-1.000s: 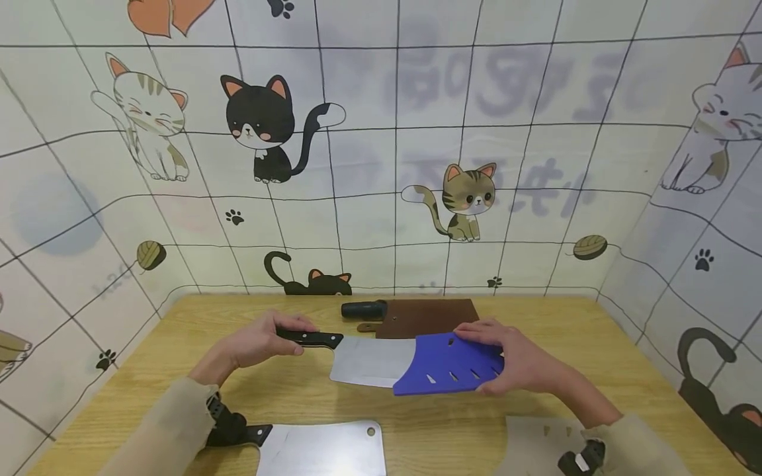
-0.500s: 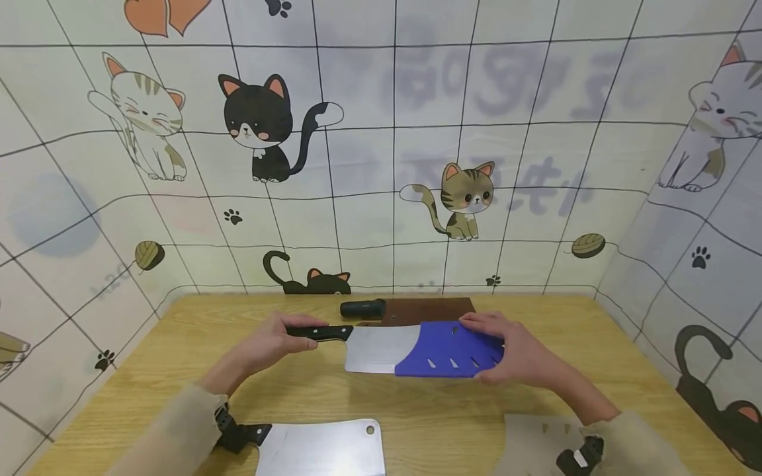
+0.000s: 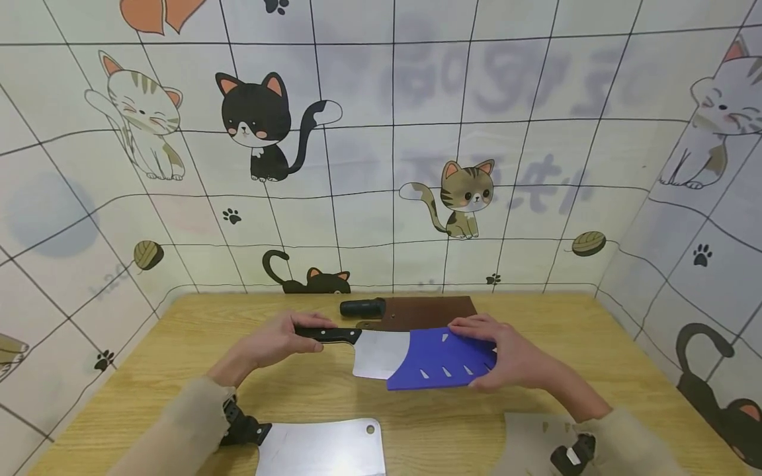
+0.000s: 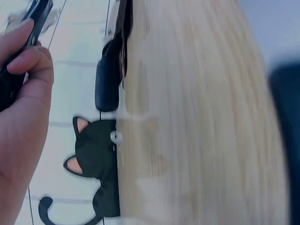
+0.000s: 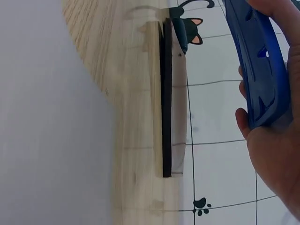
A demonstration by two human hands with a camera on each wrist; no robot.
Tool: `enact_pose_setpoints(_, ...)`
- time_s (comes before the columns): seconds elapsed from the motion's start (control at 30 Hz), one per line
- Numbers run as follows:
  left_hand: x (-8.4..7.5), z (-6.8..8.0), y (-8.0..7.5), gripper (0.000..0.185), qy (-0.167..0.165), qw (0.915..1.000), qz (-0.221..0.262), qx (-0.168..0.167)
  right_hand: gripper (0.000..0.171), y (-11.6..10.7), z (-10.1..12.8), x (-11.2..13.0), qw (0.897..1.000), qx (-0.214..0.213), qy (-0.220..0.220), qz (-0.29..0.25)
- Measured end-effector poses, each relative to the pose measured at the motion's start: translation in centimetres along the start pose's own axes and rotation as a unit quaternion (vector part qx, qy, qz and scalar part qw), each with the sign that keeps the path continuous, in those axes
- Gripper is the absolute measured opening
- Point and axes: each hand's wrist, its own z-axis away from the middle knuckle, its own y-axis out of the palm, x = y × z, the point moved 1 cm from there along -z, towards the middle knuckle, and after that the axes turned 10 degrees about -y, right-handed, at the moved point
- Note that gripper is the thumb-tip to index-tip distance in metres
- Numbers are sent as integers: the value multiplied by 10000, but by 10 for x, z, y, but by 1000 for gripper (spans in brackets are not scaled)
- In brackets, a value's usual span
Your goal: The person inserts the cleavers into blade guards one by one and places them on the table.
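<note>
My left hand [image 3: 270,344] grips the black handle [image 3: 329,334] of a cleaver above the wooden table [image 3: 178,377]. The steel blade [image 3: 381,354] runs right into a blue slotted blade cover [image 3: 443,360], which my right hand [image 3: 506,357] holds by its far end. Roughly half the blade is hidden inside the cover. In the left wrist view my fingers [image 4: 28,61] curl around the dark handle [image 4: 14,79]. The right wrist view has the blue cover [image 5: 255,65] edge-on in my fingers [image 5: 269,154].
A second knife with a black handle [image 3: 363,307] lies in a brown sheath [image 3: 428,313] at the back of the table. A bare cleaver [image 3: 321,448] lies near the front edge, and a grey cover [image 3: 536,443] lies at front right. Cat-print walls enclose the table.
The cleaver has slid further right into the blue cover, so less bare blade shows. Both hands have drawn a little closer together, and the cover has tilted.
</note>
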Motion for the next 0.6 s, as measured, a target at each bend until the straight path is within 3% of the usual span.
enact_pose_setpoints(0.2, -15, -9, 18, 36, -166, 9986, 456, -217, 92, 6, -9, 5, 9985, -260, 334, 356)
enact_pose_setpoints(0.37, -19, -14, 27, 37, -182, 9950, 872, -448, 93, 10, -9, 5, 9964, -491, 474, 503)
enact_pose_setpoints(0.6, -16, -12, 27, 37, 135, 9980, 615, -100, 91, 11, -8, 6, 9976, -321, 443, 429)
